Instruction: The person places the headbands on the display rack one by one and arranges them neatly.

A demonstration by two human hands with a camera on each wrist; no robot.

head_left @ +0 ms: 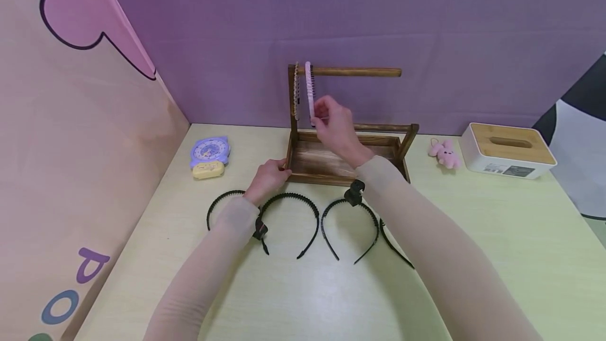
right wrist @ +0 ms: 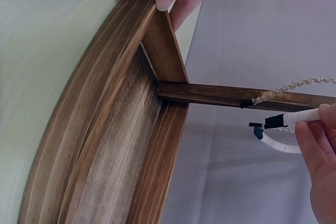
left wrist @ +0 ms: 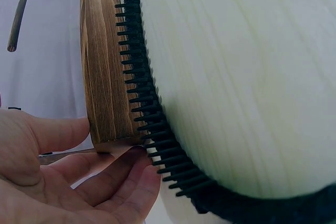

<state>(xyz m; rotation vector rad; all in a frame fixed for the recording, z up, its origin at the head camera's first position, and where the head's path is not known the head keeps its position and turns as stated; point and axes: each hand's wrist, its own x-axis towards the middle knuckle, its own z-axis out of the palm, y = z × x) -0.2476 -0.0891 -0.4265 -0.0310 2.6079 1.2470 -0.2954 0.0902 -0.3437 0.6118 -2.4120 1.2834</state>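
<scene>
A brown wooden rack (head_left: 345, 71) has a horizontal top bar and a shallow tray (head_left: 322, 178) below. My left hand (head_left: 268, 179) grips the tray's front left corner, thumb on one side and fingers on the other (left wrist: 100, 182). At the bar, my right hand (head_left: 337, 125) pinches the lower end of a pale pink headband (head_left: 310, 86); its top is at bar height. The right wrist view shows the headband's dark-tipped end (right wrist: 275, 121) by the fingers. A beaded headband (head_left: 295, 93) hangs beside it, close to the upright.
Several black headbands lie in a row before the rack, including a toothed one (head_left: 290, 195) and one with a bow (head_left: 354, 193). A purple-and-yellow clock-like item (head_left: 210, 150) sits left. A pink plush (head_left: 445, 153) and a tissue box (head_left: 508, 149) stand right. Behind is a purple cloth backdrop (head_left: 227, 57).
</scene>
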